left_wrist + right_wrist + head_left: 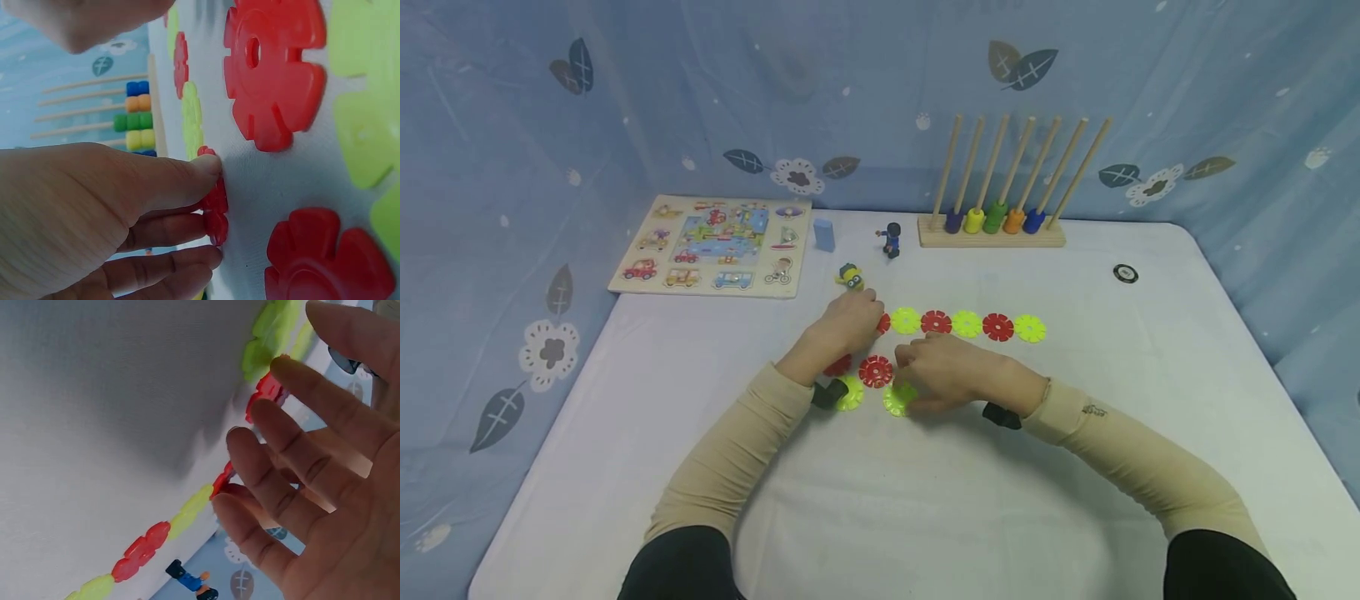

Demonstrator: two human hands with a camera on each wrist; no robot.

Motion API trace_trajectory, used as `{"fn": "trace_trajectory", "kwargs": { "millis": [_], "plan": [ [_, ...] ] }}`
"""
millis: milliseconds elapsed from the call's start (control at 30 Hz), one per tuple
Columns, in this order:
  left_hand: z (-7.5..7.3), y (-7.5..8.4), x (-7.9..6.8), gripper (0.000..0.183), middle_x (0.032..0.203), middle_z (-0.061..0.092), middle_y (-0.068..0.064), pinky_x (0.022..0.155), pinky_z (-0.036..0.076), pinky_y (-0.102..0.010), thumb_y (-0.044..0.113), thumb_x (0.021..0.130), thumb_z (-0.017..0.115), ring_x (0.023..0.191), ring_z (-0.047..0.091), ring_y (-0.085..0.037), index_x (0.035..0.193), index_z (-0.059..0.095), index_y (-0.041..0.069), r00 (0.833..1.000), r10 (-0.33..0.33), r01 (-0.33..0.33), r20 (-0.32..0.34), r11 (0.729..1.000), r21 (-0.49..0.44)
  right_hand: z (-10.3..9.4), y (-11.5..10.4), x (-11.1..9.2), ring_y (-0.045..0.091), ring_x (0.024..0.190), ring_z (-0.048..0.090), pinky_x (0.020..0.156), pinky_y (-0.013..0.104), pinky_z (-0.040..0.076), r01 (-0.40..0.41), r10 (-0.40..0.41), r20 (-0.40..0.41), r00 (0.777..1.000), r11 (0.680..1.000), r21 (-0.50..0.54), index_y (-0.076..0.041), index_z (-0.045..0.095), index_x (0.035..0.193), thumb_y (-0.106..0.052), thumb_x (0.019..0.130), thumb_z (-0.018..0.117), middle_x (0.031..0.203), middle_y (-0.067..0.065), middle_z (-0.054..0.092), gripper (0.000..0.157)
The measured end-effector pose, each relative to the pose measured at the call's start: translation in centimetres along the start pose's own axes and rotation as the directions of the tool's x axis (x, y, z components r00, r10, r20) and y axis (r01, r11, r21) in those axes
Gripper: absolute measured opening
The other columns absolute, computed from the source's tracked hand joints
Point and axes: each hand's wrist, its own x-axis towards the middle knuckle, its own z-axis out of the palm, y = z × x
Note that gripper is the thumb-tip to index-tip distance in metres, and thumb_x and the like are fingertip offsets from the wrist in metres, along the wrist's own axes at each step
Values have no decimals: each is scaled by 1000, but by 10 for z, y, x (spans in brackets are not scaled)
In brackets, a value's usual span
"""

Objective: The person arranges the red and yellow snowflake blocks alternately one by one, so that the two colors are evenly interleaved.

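A row of alternating red and yellow flower-shaped plastic discs lies on the white cloth. At its left end my left hand (848,321) pinches a red disc (216,203) between thumb and fingers; the disc stays low against the cloth. My right hand (951,372) is just below the row, its fingers (337,406) relaxed and slightly bent with nothing between them. Beside it are a loose red disc (876,372) and a yellow disc (897,400). Another red disc (838,366) and a yellow disc (851,394) lie close to my left wrist, partly hidden.
A wooden peg stand (992,237) with coloured beads is at the back. A picture puzzle board (707,287) lies back left, near a blue block (823,235). Two small figures, one dark blue (891,240) and one yellow (850,277), stand behind the row. A black round piece (1125,273) lies right.
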Motion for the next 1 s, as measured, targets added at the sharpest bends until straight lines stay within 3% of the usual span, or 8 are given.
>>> {"fn": "trace_trajectory", "kwargs": {
  "millis": [133,267,367,433,567,833,1000],
  "plan": [
    [-2,1,1,26,104,59,-8,81,53,-31,21,92,63,89,56,-19,112,64,3,1000,-2,2,6,1000,-2,-1,2,-4,14,91,62,79,30,51,35,-35,-8,999,999,-6,-27,75,106,-42,82,72,105,-1,65,28],
    [-3,1,0,26,105,60,-8,80,53,-31,21,93,62,89,56,-20,112,64,3,1000,3,-3,1,1000,4,0,2,-2,13,87,63,78,27,53,47,-46,-71,996,999,10,-23,77,97,-39,84,72,102,-1,67,21],
    [-4,1,-1,25,104,60,-9,80,54,-32,20,93,62,89,57,-20,110,65,2,1000,15,-15,-5,1000,-1,3,1,6,14,94,65,83,26,55,34,-33,-141,989,999,9,-18,74,102,-30,86,73,106,0,67,21],
    [-5,0,-2,24,104,61,-9,81,53,-33,19,93,62,89,57,-21,110,65,2,1000,17,-17,-1,1000,-9,6,-2,12,16,104,65,90,28,55,29,-33,-160,987,999,-22,-16,70,113,-26,86,73,114,2,66,29],
    [-6,-1,-4,25,105,61,-9,83,53,-34,19,93,63,92,58,-22,111,65,3,1000,19,-19,8,1000,-21,12,-7,22,20,116,60,98,32,51,31,-44,-141,989,995,-95,-15,63,125,-25,88,71,128,4,62,39],
    [-5,-2,-3,21,102,60,-9,76,53,-33,17,93,61,84,56,-20,107,66,2,999,33,-34,-16,999,-22,13,-15,30,20,105,60,94,29,52,38,-62,-126,990,982,-183,-13,62,116,-22,90,68,121,4,65,28],
    [-4,-3,-4,21,101,61,-9,76,53,-33,16,93,61,83,55,-20,107,66,2,999,34,-34,-28,999,-24,11,-16,33,17,90,58,84,26,52,-24,15,-89,996,995,-94,-12,61,110,-24,86,70,108,2,63,28]
  ]
}}
